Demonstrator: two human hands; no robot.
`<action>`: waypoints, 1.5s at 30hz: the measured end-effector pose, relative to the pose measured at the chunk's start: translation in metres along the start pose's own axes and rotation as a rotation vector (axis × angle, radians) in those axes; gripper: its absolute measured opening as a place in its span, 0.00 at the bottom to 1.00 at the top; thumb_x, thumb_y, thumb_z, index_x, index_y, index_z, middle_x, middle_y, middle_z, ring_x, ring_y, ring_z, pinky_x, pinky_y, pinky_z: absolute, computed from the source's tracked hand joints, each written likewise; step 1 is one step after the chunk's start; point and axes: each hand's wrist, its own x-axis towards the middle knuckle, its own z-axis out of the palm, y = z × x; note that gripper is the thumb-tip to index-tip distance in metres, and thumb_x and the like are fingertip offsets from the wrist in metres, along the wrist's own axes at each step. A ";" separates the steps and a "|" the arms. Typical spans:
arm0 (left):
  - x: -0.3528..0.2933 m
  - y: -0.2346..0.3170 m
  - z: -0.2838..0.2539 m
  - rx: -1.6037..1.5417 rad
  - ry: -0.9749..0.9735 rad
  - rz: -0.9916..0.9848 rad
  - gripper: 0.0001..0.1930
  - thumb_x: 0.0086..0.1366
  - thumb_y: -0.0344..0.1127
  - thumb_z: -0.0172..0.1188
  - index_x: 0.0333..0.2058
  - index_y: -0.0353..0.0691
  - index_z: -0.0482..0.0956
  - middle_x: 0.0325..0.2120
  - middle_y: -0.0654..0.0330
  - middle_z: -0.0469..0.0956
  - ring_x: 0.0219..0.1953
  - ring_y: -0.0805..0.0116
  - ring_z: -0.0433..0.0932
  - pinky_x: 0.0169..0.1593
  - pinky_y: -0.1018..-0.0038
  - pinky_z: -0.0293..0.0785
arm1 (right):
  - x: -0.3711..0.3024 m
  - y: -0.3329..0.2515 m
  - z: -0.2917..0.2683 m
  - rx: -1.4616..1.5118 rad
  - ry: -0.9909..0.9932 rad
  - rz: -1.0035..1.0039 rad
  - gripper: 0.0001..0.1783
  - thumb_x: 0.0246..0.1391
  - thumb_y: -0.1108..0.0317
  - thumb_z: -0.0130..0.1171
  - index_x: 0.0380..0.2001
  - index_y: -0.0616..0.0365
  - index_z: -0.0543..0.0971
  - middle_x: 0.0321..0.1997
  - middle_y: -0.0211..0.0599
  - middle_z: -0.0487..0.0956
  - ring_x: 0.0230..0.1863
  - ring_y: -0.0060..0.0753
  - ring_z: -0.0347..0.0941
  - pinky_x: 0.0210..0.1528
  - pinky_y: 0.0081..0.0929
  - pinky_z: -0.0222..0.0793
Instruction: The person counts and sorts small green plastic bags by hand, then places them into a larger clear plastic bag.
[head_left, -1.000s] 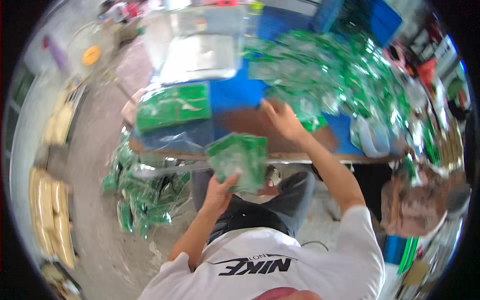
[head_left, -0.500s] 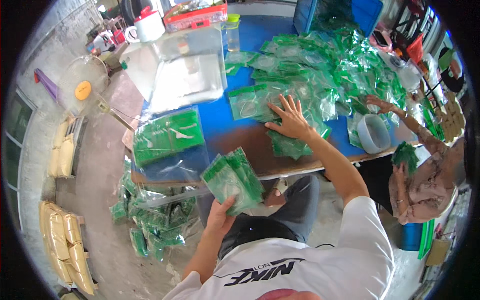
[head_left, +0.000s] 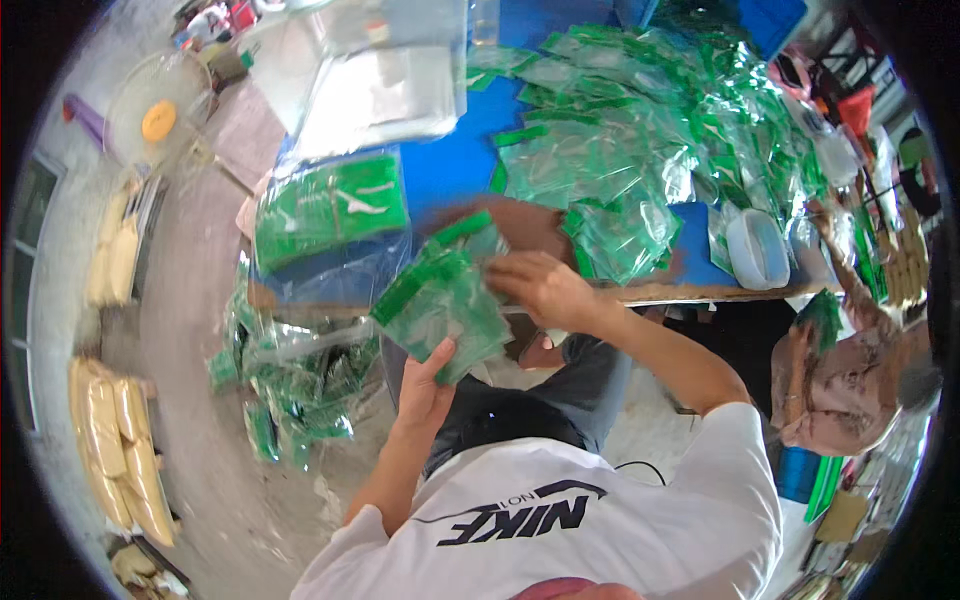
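Observation:
My left hand (head_left: 428, 382) grips a fanned stack of clear plastic packets (head_left: 440, 312) with green top bands, thumb on the front one, just off the table's near edge. Fingers bent together, my right hand (head_left: 548, 290) holds a single clear packet (head_left: 484, 238) by its right side, against the back of that stack. What lies inside the packets is too blurred to name. Beyond my right hand, a large loose pile of similar packets (head_left: 620, 150) covers the right of the blue table (head_left: 432, 190). Left of the stack lies a neat green bundle (head_left: 330, 212) in clear plastic.
A white plastic tub (head_left: 757, 250) stands near the table's right front edge. Beside it a co-worker holds green packets (head_left: 820, 320). Bagged green packets (head_left: 300, 385) lie on the floor at left, near a standing fan (head_left: 158, 118). Clear plastic sheets (head_left: 385, 100) lie at the back left.
My right hand has left the pile and come back to the stack, bringing a packet with it. My left hand still holds the stack. The whole view has shifted slightly.

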 end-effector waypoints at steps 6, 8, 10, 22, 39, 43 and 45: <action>0.003 -0.009 -0.002 0.105 0.018 -0.013 0.30 0.58 0.26 0.70 0.58 0.36 0.67 0.52 0.57 0.74 0.56 0.60 0.74 0.59 0.63 0.73 | 0.037 0.057 -0.007 -0.123 0.303 0.168 0.21 0.60 0.59 0.55 0.52 0.62 0.76 0.55 0.57 0.76 0.55 0.60 0.72 0.56 0.49 0.69; -0.015 -0.005 0.006 0.218 -0.080 0.081 0.31 0.56 0.26 0.71 0.57 0.36 0.67 0.52 0.56 0.74 0.56 0.60 0.74 0.57 0.63 0.74 | 0.024 0.077 -0.012 -0.384 0.093 0.313 0.30 0.64 0.50 0.53 0.60 0.61 0.70 0.67 0.57 0.65 0.69 0.63 0.57 0.69 0.57 0.54; -0.028 -0.004 -0.002 0.338 -0.137 0.223 0.32 0.55 0.25 0.71 0.57 0.37 0.68 0.52 0.57 0.74 0.56 0.60 0.74 0.57 0.63 0.75 | 0.018 0.066 -0.013 -0.374 0.004 0.301 0.31 0.64 0.49 0.52 0.61 0.60 0.70 0.68 0.55 0.63 0.72 0.64 0.52 0.71 0.60 0.49; 0.025 -0.026 -0.021 0.000 -0.058 -0.135 0.30 0.64 0.34 0.65 0.62 0.37 0.64 0.57 0.56 0.72 0.62 0.56 0.70 0.67 0.56 0.66 | 0.024 0.032 -0.029 -0.021 0.007 0.281 0.26 0.62 0.56 0.56 0.56 0.64 0.73 0.65 0.55 0.68 0.68 0.59 0.59 0.68 0.56 0.54; 0.010 -0.017 -0.036 -0.181 -0.105 -0.203 0.30 0.63 0.29 0.63 0.63 0.37 0.64 0.58 0.54 0.71 0.62 0.56 0.70 0.67 0.55 0.64 | -0.029 -0.069 0.015 -0.016 -0.096 0.209 0.22 0.60 0.62 0.55 0.52 0.67 0.75 0.70 0.64 0.59 0.73 0.68 0.50 0.73 0.56 0.47; 0.013 -0.019 -0.033 -0.138 -0.070 -0.163 0.30 0.65 0.34 0.61 0.64 0.36 0.62 0.60 0.52 0.70 0.64 0.50 0.67 0.68 0.47 0.62 | -0.022 -0.058 -0.013 0.361 0.056 0.313 0.22 0.60 0.62 0.56 0.51 0.68 0.75 0.63 0.60 0.69 0.69 0.64 0.59 0.71 0.50 0.54; 0.012 -0.017 -0.036 -0.151 -0.070 -0.188 0.29 0.66 0.35 0.61 0.63 0.37 0.63 0.60 0.52 0.70 0.64 0.51 0.68 0.68 0.48 0.63 | -0.004 -0.036 -0.032 -0.069 0.181 0.355 0.28 0.60 0.56 0.58 0.56 0.66 0.72 0.61 0.59 0.71 0.67 0.63 0.61 0.70 0.49 0.56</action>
